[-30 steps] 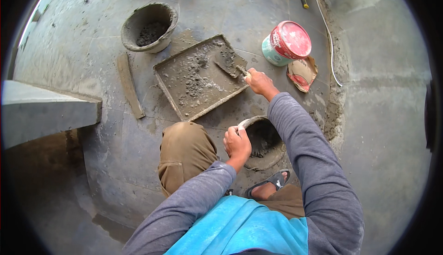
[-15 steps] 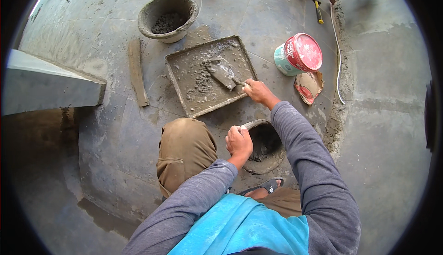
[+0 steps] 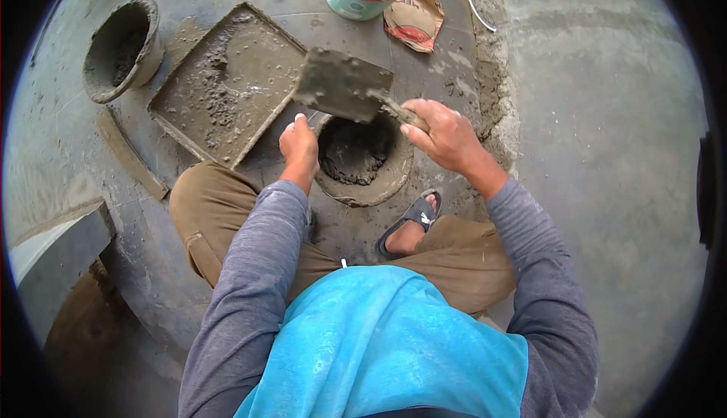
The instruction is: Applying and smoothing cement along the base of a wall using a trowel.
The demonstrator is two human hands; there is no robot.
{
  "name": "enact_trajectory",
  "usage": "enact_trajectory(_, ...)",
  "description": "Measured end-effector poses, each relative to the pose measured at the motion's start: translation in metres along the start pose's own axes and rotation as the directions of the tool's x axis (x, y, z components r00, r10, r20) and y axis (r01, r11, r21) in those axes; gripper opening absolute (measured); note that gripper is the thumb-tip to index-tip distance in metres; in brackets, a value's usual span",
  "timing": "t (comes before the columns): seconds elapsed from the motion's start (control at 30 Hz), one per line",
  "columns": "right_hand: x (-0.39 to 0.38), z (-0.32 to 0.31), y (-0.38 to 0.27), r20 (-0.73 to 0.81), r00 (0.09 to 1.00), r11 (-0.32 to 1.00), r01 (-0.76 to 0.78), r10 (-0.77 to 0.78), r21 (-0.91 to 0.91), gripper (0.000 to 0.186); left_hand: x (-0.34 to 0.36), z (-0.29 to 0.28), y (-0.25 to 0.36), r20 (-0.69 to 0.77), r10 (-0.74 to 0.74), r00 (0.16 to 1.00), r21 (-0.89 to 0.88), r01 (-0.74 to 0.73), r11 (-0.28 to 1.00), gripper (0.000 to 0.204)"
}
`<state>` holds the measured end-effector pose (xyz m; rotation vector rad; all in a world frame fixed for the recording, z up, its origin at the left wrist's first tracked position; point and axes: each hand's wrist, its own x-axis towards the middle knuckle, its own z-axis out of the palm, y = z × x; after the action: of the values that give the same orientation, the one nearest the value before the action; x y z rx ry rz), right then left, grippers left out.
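Note:
My right hand (image 3: 445, 134) is wrapped round the handle of a trowel (image 3: 341, 83). The trowel's broad, mortar-smeared blade hangs over the far rim of a bucket (image 3: 388, 176) and close to the tray's right corner. Dark wet mortar (image 3: 356, 153) lies inside this bucket, between my knees. At its left rim my left hand (image 3: 299, 149) is closed, thumb up, seemingly gripping the edge; its fingertips are hidden. Ahead to the left lies a shallow square tray (image 3: 266, 132) with thin grey mortar and loose lumps across its bottom.
A second mortar-crusted bucket (image 3: 148, 62) stands at far left, with a curved wooden strip (image 3: 130, 153) near it. Ahead are a red-lidded paint pail (image 3: 356, 1) and a torn paper bag (image 3: 415, 20). A rough mortar seam (image 3: 491, 77) and white cable (image 3: 473, 1) run at right.
My right hand has lifted the trowel out of the tray and brought it back over the near bucket. The view has shifted, so the surroundings sit farther up and left. My left hand stays by the bucket.

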<state>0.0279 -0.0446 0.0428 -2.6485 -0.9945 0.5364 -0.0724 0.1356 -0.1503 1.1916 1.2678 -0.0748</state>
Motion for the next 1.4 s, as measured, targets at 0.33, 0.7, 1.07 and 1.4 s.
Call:
enact_trajectory(0.33, -0.114, 0.054, 0.025, -0.136, 0.968, 0.833, -0.249, 0.209, -0.494, 0.030, -0.015, 0.024, 0.030, 0.147, -0.012, 0.989, -0.004, 0.013, 1.000, 0.048)
enact_trajectory(0.7, -0.118, 0.111, 0.032, 0.331, 0.711, 0.782, -0.592, 0.620, -0.194, 0.025, -0.103, 0.062, -0.002, 0.332, 0.487, 0.808, 0.285, -0.578, 0.765, 0.049)
enact_trajectory(1.07, -0.130, 0.134, 0.022, 0.886, 0.452, -0.477, -0.760, 0.101, 0.442, 0.027, -0.090, 0.051, 0.003, 0.327, 0.402, 0.855, 0.276, -0.493, 0.825, 0.049)
enact_trajectory(1.4, -0.146, 0.072, 0.011, 0.766, 0.544, -0.156, -0.771, 0.342, 0.617, 0.041, -0.090, 0.060, 0.030, 0.371, 0.255, 0.893, -0.147, -0.215, 0.965, 0.049)
